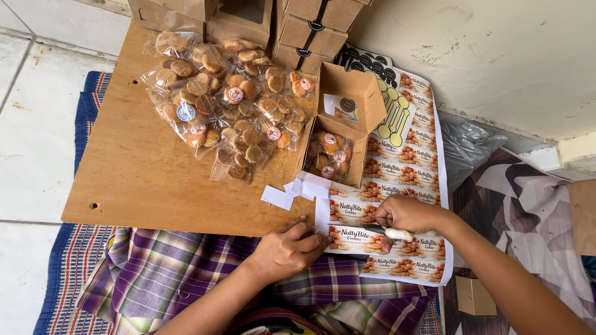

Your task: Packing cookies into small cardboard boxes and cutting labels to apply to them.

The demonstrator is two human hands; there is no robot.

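Note:
A printed label sheet (403,167) with rows of cookie labels lies across the right end of a wooden board (143,167). My left hand (287,248) has its fingers curled and presses down on the sheet's near left corner. My right hand (403,214) grips a small white-handled cutter (397,234), its tip on one label strip near the sheet's front. An open brown cardboard box (366,99) with bagged cookies inside stands just beyond the sheet's left edge. Torn white backing scraps (292,192) lie beside my left hand.
A heap of clear cookie bags (223,99) with round stickers fills the board's far middle. Closed brown boxes (310,31) are stacked behind it against the wall. A grey plastic bag (469,146) and patterned cloth lie to the right, and a striped mat (68,273) covers the floor.

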